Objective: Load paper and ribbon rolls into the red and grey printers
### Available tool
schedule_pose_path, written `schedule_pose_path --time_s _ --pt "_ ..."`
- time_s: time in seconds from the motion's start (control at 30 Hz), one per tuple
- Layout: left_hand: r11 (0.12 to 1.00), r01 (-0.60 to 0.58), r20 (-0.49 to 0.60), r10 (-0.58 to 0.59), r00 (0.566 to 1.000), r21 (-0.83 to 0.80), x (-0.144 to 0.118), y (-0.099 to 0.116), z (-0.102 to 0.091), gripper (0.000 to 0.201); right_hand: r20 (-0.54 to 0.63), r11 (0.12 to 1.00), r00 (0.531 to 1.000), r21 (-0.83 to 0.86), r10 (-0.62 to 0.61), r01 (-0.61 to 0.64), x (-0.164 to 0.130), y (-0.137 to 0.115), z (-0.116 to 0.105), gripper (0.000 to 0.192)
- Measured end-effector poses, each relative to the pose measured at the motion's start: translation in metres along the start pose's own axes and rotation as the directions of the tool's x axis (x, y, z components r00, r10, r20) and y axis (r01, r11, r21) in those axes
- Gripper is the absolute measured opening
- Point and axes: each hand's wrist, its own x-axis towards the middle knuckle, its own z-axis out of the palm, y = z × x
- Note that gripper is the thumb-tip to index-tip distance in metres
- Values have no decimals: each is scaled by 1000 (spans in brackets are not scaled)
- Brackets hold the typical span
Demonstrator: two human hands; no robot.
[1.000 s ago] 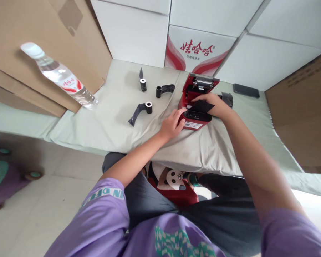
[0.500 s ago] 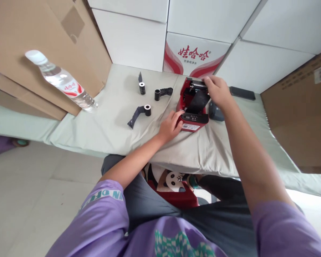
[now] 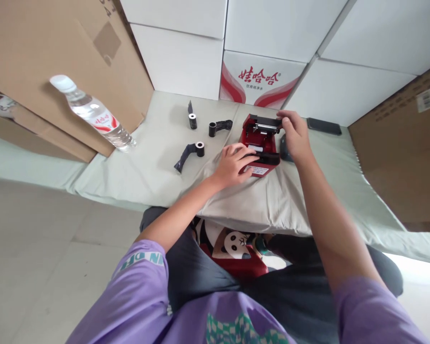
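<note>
Left hand [image 3: 232,165] rests on red printer [image 3: 260,143], fingers spread over its near front edge. Right hand [image 3: 295,136] fingers pinch the printer's far open lid. Three black rolls [image 3: 199,148] lie left on worktop [image 3: 154,162].

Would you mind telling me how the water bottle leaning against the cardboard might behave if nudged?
The water bottle leans tilted on the cardboard box, so it would probably slide or topple. Being round and clear plastic, it likely rolls on the cloth-covered table. It looks nearly full, so fairly heavy.

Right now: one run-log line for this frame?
left hand: on red printer front | right hand: at its open lid | three black rolls alongside
</note>
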Motion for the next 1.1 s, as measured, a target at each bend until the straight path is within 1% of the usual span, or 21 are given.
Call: schedule_pose_path --time_s 0.07,0.13,0.2,0.23,0.27,0.33,0.37,0.43,0.47,0.53,0.6,0.67,0.7,0.73,0.83,0.9,0.97,1.03,1.1 --pt "1000 -9 -33 9 999 -12 -3 2 -6 27 -99 996 995 91 9 0 -8 10 7 54" --pt "998 4 -116 -11 993 -66 -2 2 -10 27 -191 980 981 200 30 9 -15 23 16 52" --pt "986 50 -204 -83 975 -161 4 -3 -11 35 -253 953 966 303 58 22 -20 35 25 47" --pt "972 90 -227 -139 964 -216 8 -8 -10 43 -273 938 959 344 71 28 -22 39 29 44" --pt "953 139 -227 -203 952 -267 14 -13 -8 50 -288 926 954 377 81 35 -24 43 32 41" --pt "911 218 -177 -293 939 -350 26 -25 -2 57 -313 903 945 427 95 50 -27 46 38 37" --pt "896 234 -144 -306 941 -378 32 -30 2 57 -321 892 941 448 105 53 -28 47 39 34" --pt "884 230 -102 -294 950 -407 41 -37 9 54 -323 872 937 488 137 41 -31 48 42 31" --pt "883 228 -99 -292 951 -410 45 -38 12 53 -309 865 939 500 150 27 -32 48 42 32" --pt "878 256 -118 -328 937 -405 49 -38 17 51 -250 862 954 506 162 -14 -34 51 44 39" --pt "857 299 -144 -388 910 -420 51 -38 22 47 -191 869 966 491 172 -58 -33 58 46 47" --pt "812 333 -143 -447 883 -480 53 -42 28 37 -150 851 963 512 223 -118 -32 67 48 59" --pt "776 352 -125 -478 869 -523 53 -44 31 33 -131 828 957 539 259 -151 -31 71 48 66" --pt "732 373 -92 -508 856 -569 54 -48 35 35 -95 800 952 569 290 -187 -32 75 49 72" --pt "564 447 52 -580 813 -694 55 -57 44 56 61 728 939 616 337 -301 -35 78 48 83" --pt "477 472 112 -606 787 -741 55 -59 47 60 135 707 925 609 356 -361 -39 73 47 87" --pt "443 481 141 -608 781 -757 54 -58 46 60 153 710 913 584 379 -393 -41 66 47 89" --pt "447 483 160 -588 793 -753 53 -54 42 59 145 731 915 561 376 -389 -41 60 49 87" --pt "472 478 163 -564 810 -741 52 -51 39 59 131 739 923 564 361 -369 -41 56 52 82"
